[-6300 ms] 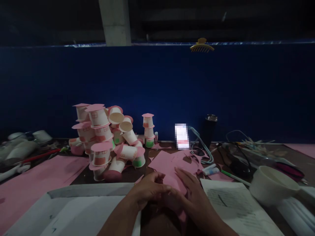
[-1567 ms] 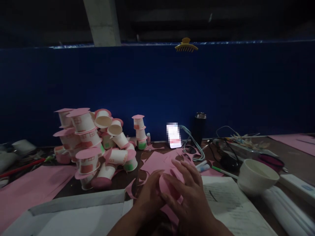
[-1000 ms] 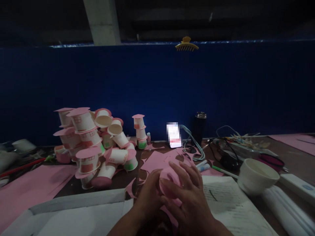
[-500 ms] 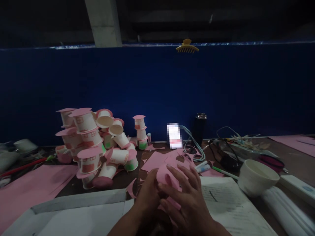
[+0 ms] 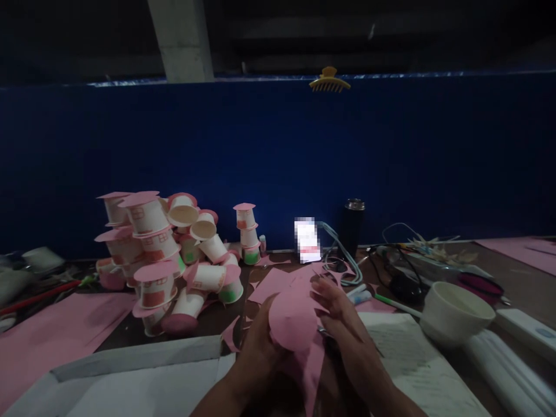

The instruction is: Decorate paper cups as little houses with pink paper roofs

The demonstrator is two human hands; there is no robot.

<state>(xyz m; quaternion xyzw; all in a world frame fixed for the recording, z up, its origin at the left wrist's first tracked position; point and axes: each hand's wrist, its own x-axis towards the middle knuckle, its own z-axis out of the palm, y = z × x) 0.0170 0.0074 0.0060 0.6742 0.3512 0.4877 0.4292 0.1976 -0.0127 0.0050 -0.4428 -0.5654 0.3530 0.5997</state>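
Both hands meet low in the middle of the view around a pink paper piece point(image 5: 292, 319) with a rounded top. My left hand point(image 5: 256, 350) holds it from the left and behind, fingers curled on its edge. My right hand point(image 5: 343, 324) grips its right edge with fingers closed; something thin and dark shows at that hand, too dim to name. More pink paper scraps point(image 5: 278, 281) lie on the table just beyond the hands.
A heap of paper cups with pink lids point(image 5: 165, 255) stands at the left, a short cup stack point(image 5: 247, 233) behind. A white bowl point(image 5: 456, 313), printed sheets point(image 5: 408, 359), cables point(image 5: 347, 260), a dark flask point(image 5: 353, 226) and a lit phone point(image 5: 306, 238) sit right; a white box lid point(image 5: 139, 370) front left.
The pink piece has been lifted and turned upright to face me. My right hand slid from lying over it to gripping its right edge.
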